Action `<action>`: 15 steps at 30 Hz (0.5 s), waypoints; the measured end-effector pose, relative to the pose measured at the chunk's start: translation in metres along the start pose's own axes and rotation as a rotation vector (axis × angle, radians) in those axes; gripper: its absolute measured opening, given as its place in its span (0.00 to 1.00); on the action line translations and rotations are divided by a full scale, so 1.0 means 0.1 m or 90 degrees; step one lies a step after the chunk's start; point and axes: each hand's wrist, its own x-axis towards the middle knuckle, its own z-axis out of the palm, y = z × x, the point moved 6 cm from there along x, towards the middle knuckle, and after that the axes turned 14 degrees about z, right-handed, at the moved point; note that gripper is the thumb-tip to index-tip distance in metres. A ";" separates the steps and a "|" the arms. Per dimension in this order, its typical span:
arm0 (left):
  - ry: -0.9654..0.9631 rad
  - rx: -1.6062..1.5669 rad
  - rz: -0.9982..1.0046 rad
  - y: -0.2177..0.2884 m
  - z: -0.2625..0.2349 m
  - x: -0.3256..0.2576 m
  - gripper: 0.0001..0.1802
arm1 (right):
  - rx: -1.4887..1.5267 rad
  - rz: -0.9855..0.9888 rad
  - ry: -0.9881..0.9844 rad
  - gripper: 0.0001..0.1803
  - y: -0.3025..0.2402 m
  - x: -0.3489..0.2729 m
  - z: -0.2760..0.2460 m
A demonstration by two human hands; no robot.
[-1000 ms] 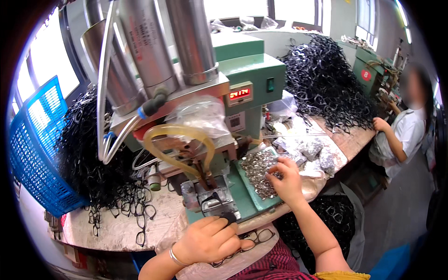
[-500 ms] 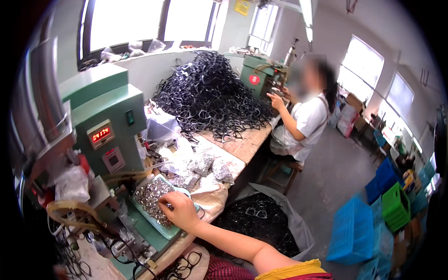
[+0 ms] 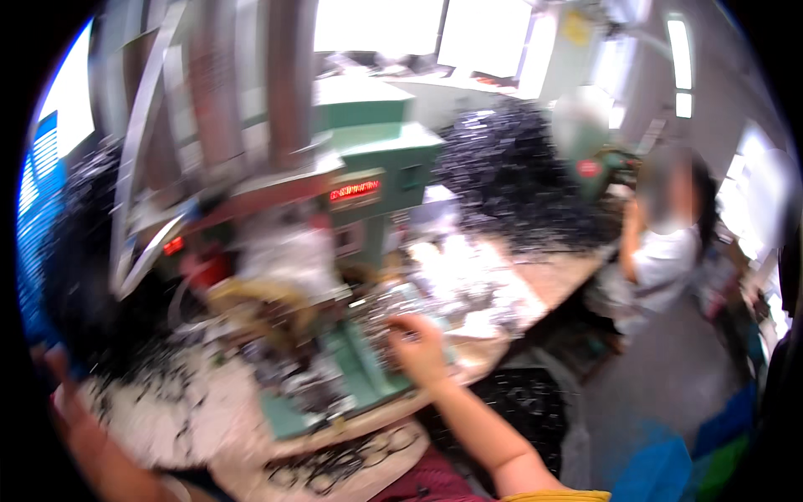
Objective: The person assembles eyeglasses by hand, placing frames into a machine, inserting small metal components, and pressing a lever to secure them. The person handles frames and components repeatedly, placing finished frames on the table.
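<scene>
My right hand (image 3: 420, 350) is over a tray (image 3: 403, 386) of small shiny metal parts (image 3: 374, 322), its fingers curled in a pinch; blur hides anything between them. At the far left rim, my left hand (image 3: 65, 393) is raised near a dark heap of eyeglass frames (image 3: 100, 318), its fingers smeared by motion. Between the hands stands a green bench machine (image 3: 376, 142) with a red lit display (image 3: 355, 191). Its metal fixture (image 3: 314, 389) sits on a green base, left of the tray. Several dark eyeglass frames (image 3: 351, 460) lie at the near edge.
Shiny bags of parts (image 3: 468, 293) lie beyond the tray. A large pile of dark eyeglass frames (image 3: 519, 180) rises behind them. At the right a person in white (image 3: 665, 259) sits by another green machine. A sack of dark pieces (image 3: 523, 410) and blue crates (image 3: 652, 468) stand on the floor.
The view has swung left and blurred, so the scene sits further right. My left hand and forearm have come into view. My right hand remains at the tray of metal parts.
</scene>
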 end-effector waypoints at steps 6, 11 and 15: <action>-0.440 0.758 -0.305 -1.23 -1.82 -1.67 0.18 | -0.099 -0.050 0.152 0.07 0.19 -0.35 -0.51; -0.630 0.860 -0.292 -1.34 -1.85 -2.16 0.16 | 0.015 0.041 0.035 0.06 -0.12 -0.49 -0.41; -0.747 0.812 -0.234 -1.31 -1.98 -2.15 0.10 | 0.054 -0.122 -0.130 0.06 -0.84 -0.35 0.06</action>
